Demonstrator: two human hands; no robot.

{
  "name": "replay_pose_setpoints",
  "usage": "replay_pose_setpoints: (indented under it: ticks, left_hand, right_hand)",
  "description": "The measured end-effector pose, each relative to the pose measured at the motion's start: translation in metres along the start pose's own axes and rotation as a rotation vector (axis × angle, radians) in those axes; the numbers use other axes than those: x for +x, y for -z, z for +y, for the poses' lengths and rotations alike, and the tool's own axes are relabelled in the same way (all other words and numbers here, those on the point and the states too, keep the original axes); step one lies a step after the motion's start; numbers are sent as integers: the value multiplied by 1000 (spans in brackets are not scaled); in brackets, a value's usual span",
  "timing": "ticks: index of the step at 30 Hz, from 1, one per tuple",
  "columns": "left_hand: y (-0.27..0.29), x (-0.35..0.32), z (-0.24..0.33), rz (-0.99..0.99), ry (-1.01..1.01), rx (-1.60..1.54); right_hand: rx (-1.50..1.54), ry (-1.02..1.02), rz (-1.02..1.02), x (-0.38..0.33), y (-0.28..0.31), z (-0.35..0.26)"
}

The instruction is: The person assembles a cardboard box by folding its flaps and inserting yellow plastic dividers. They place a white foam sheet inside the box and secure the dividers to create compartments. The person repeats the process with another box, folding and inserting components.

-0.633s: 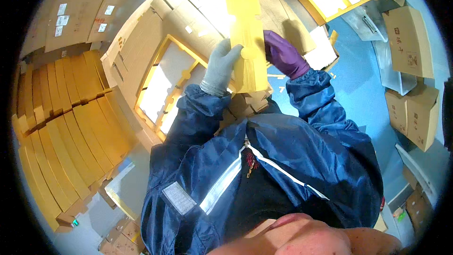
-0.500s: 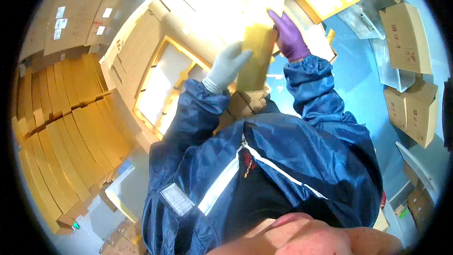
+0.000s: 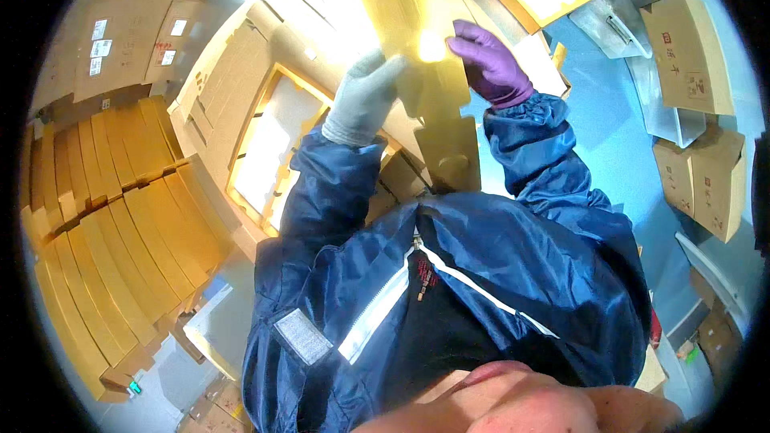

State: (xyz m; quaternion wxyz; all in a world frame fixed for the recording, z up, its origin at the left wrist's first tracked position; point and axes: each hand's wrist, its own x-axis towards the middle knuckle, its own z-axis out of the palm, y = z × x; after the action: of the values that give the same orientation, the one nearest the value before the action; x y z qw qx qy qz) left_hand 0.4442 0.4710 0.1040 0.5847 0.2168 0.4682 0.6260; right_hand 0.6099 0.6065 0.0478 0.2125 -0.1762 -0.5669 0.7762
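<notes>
The left hand (image 3: 365,98), in a grey knit glove, and the right hand (image 3: 488,64), in a smooth purple glove, both clasp a flat yellow die-cut cardboard sheet (image 3: 429,72) raised before the chest, above stacked brown corrugated cartons (image 3: 120,200).

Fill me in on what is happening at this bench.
A person in a dark blue jacket holds a flat yellow cardboard piece up in front of them. The left hand, in a grey glove, grips its left edge; the right hand, in a purple glove, holds its right side. Stacks of yellow cardboard sheets lie at the left.
</notes>
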Motion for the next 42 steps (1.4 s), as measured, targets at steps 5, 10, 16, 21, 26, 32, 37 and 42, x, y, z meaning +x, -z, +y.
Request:
replay_pose_setpoints:
  ticks: [5, 10, 16, 21, 26, 32, 37, 42]
  left_hand:
    - [16, -5, -3, -120, 17, -7]
    - [29, -8, -8, 306, -182, 279]
    - [45, -57, -18, 302, -242, 229]
    - [121, -110, -2, 101, -44, 775]
    - [322, -193, 51, 684, -228, 1472]
    - [509, -223, 32, 752, 398, 1749]
    - [517, -278, 1, 661, 507, 1773]
    - [463, -351, -57, 773, 402, 1606]
  right_hand:
    - [449, -38, 38, 1, -30, 3]
    - [-715, 233, 338, 4, -55, 13]
    - [-772, 160, 11, 1, -101, 27]
    - [-543, -133, -122, -15, -119, 46]
    - [-503, -485, -38, -56, -143, 74]
    - [-590, -634, -151, -82, -198, 111]
    - [-658, -593, -75, -61, -236, 101]
    - [-1110, -358, -212, -24, -288, 88]
